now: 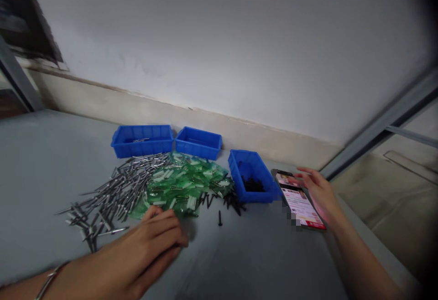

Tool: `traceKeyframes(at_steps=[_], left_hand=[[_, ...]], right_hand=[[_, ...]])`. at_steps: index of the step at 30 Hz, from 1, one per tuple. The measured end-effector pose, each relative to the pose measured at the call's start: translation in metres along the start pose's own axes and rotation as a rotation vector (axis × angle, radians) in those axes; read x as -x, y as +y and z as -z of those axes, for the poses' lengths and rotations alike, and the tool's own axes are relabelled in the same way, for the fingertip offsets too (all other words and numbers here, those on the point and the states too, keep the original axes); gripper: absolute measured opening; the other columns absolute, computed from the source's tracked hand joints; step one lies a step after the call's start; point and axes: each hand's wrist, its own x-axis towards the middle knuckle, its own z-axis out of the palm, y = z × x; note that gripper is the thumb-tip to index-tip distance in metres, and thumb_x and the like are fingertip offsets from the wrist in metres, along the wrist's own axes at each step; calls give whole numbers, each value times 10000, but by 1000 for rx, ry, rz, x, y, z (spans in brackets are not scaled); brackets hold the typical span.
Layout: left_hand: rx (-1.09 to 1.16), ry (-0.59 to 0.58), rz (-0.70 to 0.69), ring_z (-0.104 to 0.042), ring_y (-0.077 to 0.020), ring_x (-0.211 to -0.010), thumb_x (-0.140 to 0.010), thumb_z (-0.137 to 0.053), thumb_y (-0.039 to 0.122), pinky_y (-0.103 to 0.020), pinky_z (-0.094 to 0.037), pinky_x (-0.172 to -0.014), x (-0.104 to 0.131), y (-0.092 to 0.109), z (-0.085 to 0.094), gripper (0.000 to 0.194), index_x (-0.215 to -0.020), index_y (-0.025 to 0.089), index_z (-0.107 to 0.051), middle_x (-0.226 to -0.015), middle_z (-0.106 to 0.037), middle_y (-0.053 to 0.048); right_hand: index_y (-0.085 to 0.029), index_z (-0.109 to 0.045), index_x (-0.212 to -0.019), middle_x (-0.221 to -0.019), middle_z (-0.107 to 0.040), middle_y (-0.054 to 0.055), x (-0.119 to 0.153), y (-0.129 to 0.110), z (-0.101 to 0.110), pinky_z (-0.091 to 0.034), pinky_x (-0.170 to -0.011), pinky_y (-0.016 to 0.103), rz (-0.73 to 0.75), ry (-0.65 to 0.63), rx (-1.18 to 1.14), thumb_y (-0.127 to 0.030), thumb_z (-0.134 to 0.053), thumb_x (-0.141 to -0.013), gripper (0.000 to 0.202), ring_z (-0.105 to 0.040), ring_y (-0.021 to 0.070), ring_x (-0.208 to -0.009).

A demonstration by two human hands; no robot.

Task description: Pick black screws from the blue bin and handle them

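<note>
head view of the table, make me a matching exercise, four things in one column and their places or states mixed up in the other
1. Pile of thin silver metal pins
2. Pile of shiny green plastic packets
3. Dark-edged rectangular phone
4. Blue plastic bin nearest the phone

A. Screen lit, at the right hand
B. Holds small black pieces
C. Leftmost pile
D. Heaped between silver and black pieces

Pairs: 1-C, 2-D, 3-A, 4-B
</note>
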Motion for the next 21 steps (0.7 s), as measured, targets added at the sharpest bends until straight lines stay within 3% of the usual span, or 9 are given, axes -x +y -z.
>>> traceKeyframes(at_steps=[4,12,21], left_hand=[[5,0,-15,-502,-157,-936,-919,-351,131,-381,-274,-1014,0,1,0,218,-1036,239,-499,-975,-535,-13],[27,45,-28,-519,-156,-910,-906,-380,129,-342,-328,-977,-1,0,0,218,-1032,236,-523,-962,-549,-18],[28,52,-34,-515,-150,-923,-903,-388,123,-331,-295,-999,0,-4,-3,227,-1041,247,-519,-974,-549,-9]], right_hand=[[-244,-518,-932,-902,-605,42,2,-5,-1,-501,-644,346,-10,-32,-142,-427,-559,-723,281,-651,240,-778],[-237,-514,-859,-769,-589,14,-5,2,7,-483,-762,390,40,114,-65,-455,-553,-690,279,-647,220,-686],[-239,-518,-859,-768,-589,27,-8,5,13,-475,-780,409,48,166,-19,-486,-564,-662,319,-638,239,-732]])
